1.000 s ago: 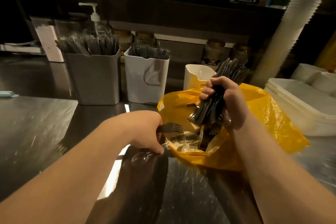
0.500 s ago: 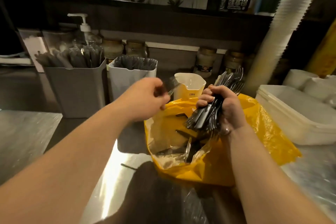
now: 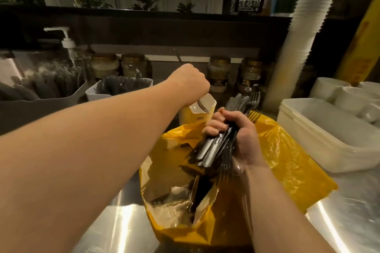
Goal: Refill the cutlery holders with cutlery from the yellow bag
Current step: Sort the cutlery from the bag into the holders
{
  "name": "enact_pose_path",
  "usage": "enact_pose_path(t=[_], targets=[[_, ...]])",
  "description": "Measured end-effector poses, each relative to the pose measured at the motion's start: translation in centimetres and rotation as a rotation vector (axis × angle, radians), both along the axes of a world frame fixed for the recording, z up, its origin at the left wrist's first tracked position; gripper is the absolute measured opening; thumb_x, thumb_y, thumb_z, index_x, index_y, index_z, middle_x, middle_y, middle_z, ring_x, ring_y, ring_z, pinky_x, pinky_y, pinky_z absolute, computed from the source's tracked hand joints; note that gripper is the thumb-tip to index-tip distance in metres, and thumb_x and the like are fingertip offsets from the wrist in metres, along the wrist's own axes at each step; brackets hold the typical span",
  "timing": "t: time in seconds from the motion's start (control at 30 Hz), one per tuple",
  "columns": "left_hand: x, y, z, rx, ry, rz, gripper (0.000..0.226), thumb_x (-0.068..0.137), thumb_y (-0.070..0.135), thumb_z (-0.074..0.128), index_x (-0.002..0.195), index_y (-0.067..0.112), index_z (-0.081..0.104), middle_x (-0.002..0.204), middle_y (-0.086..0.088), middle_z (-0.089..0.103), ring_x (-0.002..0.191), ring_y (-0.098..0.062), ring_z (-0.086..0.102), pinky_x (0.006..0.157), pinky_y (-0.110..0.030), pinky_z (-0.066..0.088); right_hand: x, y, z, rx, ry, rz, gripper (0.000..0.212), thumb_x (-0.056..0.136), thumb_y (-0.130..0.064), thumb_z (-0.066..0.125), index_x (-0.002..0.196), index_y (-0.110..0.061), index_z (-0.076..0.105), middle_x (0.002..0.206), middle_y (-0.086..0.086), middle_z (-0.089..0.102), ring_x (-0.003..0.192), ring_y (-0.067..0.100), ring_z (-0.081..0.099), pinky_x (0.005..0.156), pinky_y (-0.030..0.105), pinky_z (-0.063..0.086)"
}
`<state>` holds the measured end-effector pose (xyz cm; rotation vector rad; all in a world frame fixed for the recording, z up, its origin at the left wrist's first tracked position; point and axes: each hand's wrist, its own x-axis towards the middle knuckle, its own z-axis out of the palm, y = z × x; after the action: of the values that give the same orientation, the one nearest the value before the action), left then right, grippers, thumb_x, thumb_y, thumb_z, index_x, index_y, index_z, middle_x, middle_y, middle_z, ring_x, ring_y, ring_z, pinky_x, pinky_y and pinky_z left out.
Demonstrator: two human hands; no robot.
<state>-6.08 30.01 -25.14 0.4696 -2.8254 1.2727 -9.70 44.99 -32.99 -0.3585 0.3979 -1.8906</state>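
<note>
The yellow bag lies open on the steel counter with loose cutlery inside. My right hand grips a bundle of dark-handled forks over the bag's mouth, their tines pointing away. My left hand is a fist above the small cream holder and holds a clear spoon, bowl down at the holder's rim. Further left stand a white holder and a grey holder, both packed with cutlery.
Stacked white tubs sit at the right, with a tall leaning stack of white cups behind them. Jars and a pump bottle line the back wall. The steel counter shows in front of the bag.
My left hand rose from the bag's mouth with a piece of cutlery and travelled forward to the small cream holder. My right hand kept its bundle of forks above the bag.
</note>
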Motion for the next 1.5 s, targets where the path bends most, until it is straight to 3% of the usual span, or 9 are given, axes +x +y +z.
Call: enact_pose_path(t=[0.1, 0.27, 0.47, 0.7, 0.87, 1.03, 1.2, 1.37, 1.5], targets=[[-0.4, -0.6, -0.9, 0.130, 0.021, 0.043, 0.023, 0.096, 0.020, 0.066, 0.118, 0.012, 0.069, 0.089, -0.004, 0.060, 0.090, -0.022, 0.066, 0.084, -0.036, 0.055, 0.3, -0.1, -0.1, 0.021, 0.029, 0.013, 0.006, 0.086, -0.010, 0.053, 0.083, -0.012, 0.048, 0.067, -0.001, 0.043, 0.052, 0.009, 0.043, 0.049, 0.020, 0.042], [1.6, -1.9, -0.1, 0.319, 0.169, -0.039, 0.041, 0.094, 0.015, 0.067, 0.133, 0.020, 0.058, 0.124, -0.006, 0.056, 0.106, -0.023, 0.060, 0.086, -0.035, 0.054, 0.4, -0.1, 0.0, 0.035, 0.079, -0.012, 0.006, 0.085, -0.009, 0.052, 0.085, -0.012, 0.047, 0.067, -0.001, 0.043, 0.051, 0.009, 0.044, 0.048, 0.021, 0.043], [9.7, -3.1, 3.8, 0.975, 0.932, -0.124, 0.010, 0.105, 0.021, 0.043, 0.108, 0.029, 0.048, 0.093, 0.005, 0.055, 0.084, -0.014, 0.057, 0.071, -0.032, 0.046, 1.5, -0.3, -0.3, 0.095, 0.173, -0.013, 0.010, 0.084, -0.009, 0.054, 0.092, -0.013, 0.049, 0.069, -0.001, 0.044, 0.052, 0.009, 0.045, 0.048, 0.023, 0.044], [17.2, -3.8, 2.9, 1.313, 1.650, -0.208, 0.021, 0.097, 0.015, 0.065, 0.093, 0.034, 0.074, 0.100, 0.008, 0.071, 0.097, -0.007, 0.065, 0.088, -0.028, 0.055, 4.5, -0.9, -0.5, 0.112, 0.340, 0.105, 0.005, 0.087, -0.012, 0.052, 0.084, -0.012, 0.047, 0.066, 0.000, 0.042, 0.052, 0.010, 0.043, 0.049, 0.022, 0.043], [17.8, -4.1, 2.6, 1.114, 1.687, -0.165, 0.016, 0.092, 0.018, 0.072, 0.103, 0.029, 0.075, 0.097, 0.011, 0.072, 0.095, -0.005, 0.067, 0.089, -0.029, 0.059, 5.6, -0.9, -0.4, 0.129, 0.390, 0.121, 0.006, 0.088, -0.011, 0.049, 0.081, -0.010, 0.048, 0.064, 0.002, 0.042, 0.049, 0.010, 0.046, 0.047, 0.022, 0.045], [17.9, -4.1, 1.6, 0.856, 1.240, 0.016, 0.026, 0.089, 0.019, 0.075, 0.115, 0.020, 0.070, 0.096, 0.009, 0.066, 0.096, -0.015, 0.063, 0.093, -0.036, 0.054, 5.7, -1.0, -0.4, 0.166, 0.416, 0.117, 0.008, 0.086, -0.012, 0.052, 0.079, -0.010, 0.049, 0.066, 0.002, 0.042, 0.051, 0.011, 0.047, 0.049, 0.023, 0.045], [17.7, -3.6, -0.3, 0.671, 0.989, 0.085, 0.065, 0.088, 0.021, 0.068, 0.144, 0.037, 0.040, 0.100, 0.002, 0.069, 0.096, -0.024, 0.062, 0.092, -0.044, 0.049, 5.7, -0.8, -0.2, 0.146, 0.376, 0.086, 0.009, 0.086, -0.011, 0.054, 0.077, -0.010, 0.053, 0.066, 0.002, 0.043, 0.052, 0.011, 0.046, 0.049, 0.022, 0.044], [17.6, -3.1, -0.8, 0.435, 0.887, 0.246, 0.050, 0.092, 0.038, 0.060, 0.141, 0.027, 0.056, 0.131, -0.010, 0.058, 0.123, -0.037, 0.044, 0.102, -0.052, 0.040, 5.4, -0.7, -0.4, 0.150, 0.421, 0.119, 0.025, 0.093, -0.018, 0.052, 0.071, -0.009, 0.058, 0.065, 0.003, 0.045, 0.055, 0.012, 0.051, 0.056, 0.024, 0.049], [17.1, 1.4, -3.2, 0.588, 1.097, -0.118, 0.022, 0.091, 0.034, 0.061, 0.105, 0.020, 0.070, 0.096, 0.000, 0.062, 0.096, -0.023, 0.056, 0.081, -0.033, 0.041, 5.2, -0.4, -0.5, 0.207, 0.451, 0.119, 0.025, 0.097, -0.026, 0.053, 0.081, -0.009, 0.060, 0.070, 0.005, 0.057, 0.065, 0.017, 0.061, 0.065, 0.027, 0.055]])
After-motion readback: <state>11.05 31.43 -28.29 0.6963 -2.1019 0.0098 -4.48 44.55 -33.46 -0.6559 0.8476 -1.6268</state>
